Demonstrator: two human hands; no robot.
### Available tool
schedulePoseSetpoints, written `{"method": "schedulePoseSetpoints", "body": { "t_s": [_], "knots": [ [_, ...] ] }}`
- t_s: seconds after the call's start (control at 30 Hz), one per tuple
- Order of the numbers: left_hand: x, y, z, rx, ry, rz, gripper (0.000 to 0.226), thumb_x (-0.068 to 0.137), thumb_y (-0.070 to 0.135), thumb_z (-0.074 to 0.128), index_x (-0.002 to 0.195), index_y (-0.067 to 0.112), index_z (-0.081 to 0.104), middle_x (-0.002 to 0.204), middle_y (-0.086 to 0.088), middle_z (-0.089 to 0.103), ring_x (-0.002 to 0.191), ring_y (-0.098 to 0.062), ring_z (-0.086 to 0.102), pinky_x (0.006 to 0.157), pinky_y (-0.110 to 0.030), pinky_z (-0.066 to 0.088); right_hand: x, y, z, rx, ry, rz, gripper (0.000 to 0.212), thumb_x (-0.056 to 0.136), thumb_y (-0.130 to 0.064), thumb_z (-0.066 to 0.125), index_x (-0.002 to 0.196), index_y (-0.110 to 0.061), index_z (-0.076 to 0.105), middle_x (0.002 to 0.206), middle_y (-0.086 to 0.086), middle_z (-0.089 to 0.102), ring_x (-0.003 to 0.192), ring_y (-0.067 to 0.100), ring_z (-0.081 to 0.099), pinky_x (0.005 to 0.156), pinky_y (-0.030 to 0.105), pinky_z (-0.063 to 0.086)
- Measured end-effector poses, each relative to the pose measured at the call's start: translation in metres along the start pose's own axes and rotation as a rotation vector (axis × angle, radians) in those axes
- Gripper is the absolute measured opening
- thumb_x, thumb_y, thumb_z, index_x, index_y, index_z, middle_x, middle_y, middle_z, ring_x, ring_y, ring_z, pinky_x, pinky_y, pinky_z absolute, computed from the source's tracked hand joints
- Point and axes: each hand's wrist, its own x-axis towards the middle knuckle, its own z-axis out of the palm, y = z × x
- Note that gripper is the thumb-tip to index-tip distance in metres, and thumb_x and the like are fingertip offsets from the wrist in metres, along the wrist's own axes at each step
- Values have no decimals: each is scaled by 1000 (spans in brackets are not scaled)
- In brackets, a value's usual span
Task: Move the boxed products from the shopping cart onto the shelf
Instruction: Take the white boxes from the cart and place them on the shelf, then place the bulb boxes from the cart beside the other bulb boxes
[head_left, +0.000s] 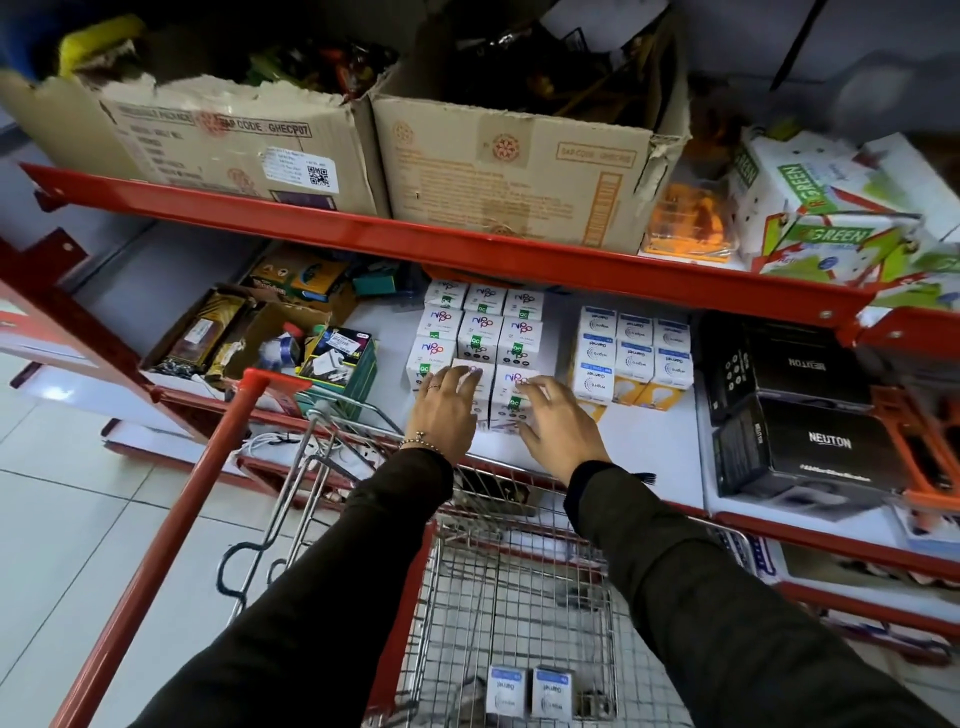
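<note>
Two boxes lay in the cart at 6 o'clock; at 12, left hand and right hand rested open-fingered on white boxes on the shelf.

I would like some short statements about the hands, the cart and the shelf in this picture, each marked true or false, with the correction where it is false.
1. Both hands rest on white boxes at the front of the shelf. True: the left hand and the right hand lie on the front white boxes.
2. The shopping cart holds no boxes. False: two blue-and-white boxes stand in the shopping cart.
3. The black boxes stand left of the white boxes. False: they are on the right.
4. Two cardboard cartons sit on the upper shelf. True.
5. The left wrist wears a bracelet. True.
</note>
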Motion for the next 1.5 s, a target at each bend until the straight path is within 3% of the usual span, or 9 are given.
{"method": "schedulePoseSetpoints", "body": {
  "t_s": [0.2, 0.3, 0.5, 0.7, 0.83, 1.0, 1.13, 1.3, 1.5],
  "knots": [
    [-40, 16, 5, -61, 139, 49, 47, 85, 25, 61, 131, 23, 51, 127, -5, 56, 107, -26, 56, 88, -40, 47, -36, 5, 10, -30, 38, -14, 40, 96, -25, 58, 134, -13, 54, 134, 7, 50, 124, 27, 48, 96, 38, 50],
    [-73, 29, 26, -92, 101, 76, 44, 84, 25, 60, 128, 24, 55, 122, -4, 59, 104, -27, 57, 84, -41, 47, -69, 14, 33, -7, -21, -8, 38, 97, -27, 57, 133, -16, 54, 129, 5, 49, 121, 25, 49, 97, 40, 50],
    [-130, 48, 86, -119, -199, 116, 45, 87, 29, 55, 131, 20, 54, 132, -8, 54, 116, -31, 52, 95, -44, 45, -132, 31, 86, -26, -274, 57, 53, 94, -37, 62, 140, -16, 48, 139, 7, 45, 128, 28, 46, 102, 40, 47],
    [-192, 57, 166, -66, -606, 194, 66, 80, 44, 67, 139, 25, 43, 141, -3, 41, 127, -28, 43, 101, -41, 42, -196, 46, 149, -6, -660, 161, 70, 86, -35, 75, 146, -20, 41, 155, 7, 31, 141, 30, 37, 108, 41, 43],
    [-219, 68, 210, -49, -816, 191, 80, 74, 43, 76, 143, 21, 39, 143, -5, 40, 129, -28, 42, 104, -42, 45, -219, 54, 189, -8, -792, 193, 74, 78, -30, 80, 140, -17, 42, 142, 7, 38, 131, 28, 41, 96, 40, 49],
    [-232, 81, 246, -76, -939, 92, 86, 70, 29, 84, 142, 18, 36, 145, -6, 36, 131, -29, 42, 103, -43, 48, -223, 57, 225, -67, -827, 160, 66, 80, -17, 79, 136, -12, 44, 136, 8, 41, 127, 30, 45, 92, 42, 53],
    [-228, 84, 255, -64, -905, 74, 77, 76, 15, 79, 139, 11, 35, 143, -9, 37, 131, -28, 42, 99, -40, 51, -222, 64, 235, -74, -794, 102, 68, 80, -17, 77, 138, -10, 42, 137, 11, 42, 126, 31, 45, 90, 42, 52],
    [-215, 83, 233, -119, -824, 57, 74, 72, 20, 82, 134, 13, 43, 137, -6, 38, 122, -26, 49, 93, -41, 55, -228, 71, 218, -8, -737, 148, 67, 76, -32, 78, 132, -14, 45, 129, 7, 48, 118, 28, 51, 81, 39, 51],
    [-189, 81, 180, -161, -640, 77, 61, 74, 23, 75, 130, 19, 50, 134, -5, 40, 117, -25, 51, 90, -36, 57, -219, 74, 160, 40, -596, 191, 69, 76, -40, 77, 134, -18, 47, 135, 3, 52, 123, 25, 47, 97, 36, 47]
  ]
}}
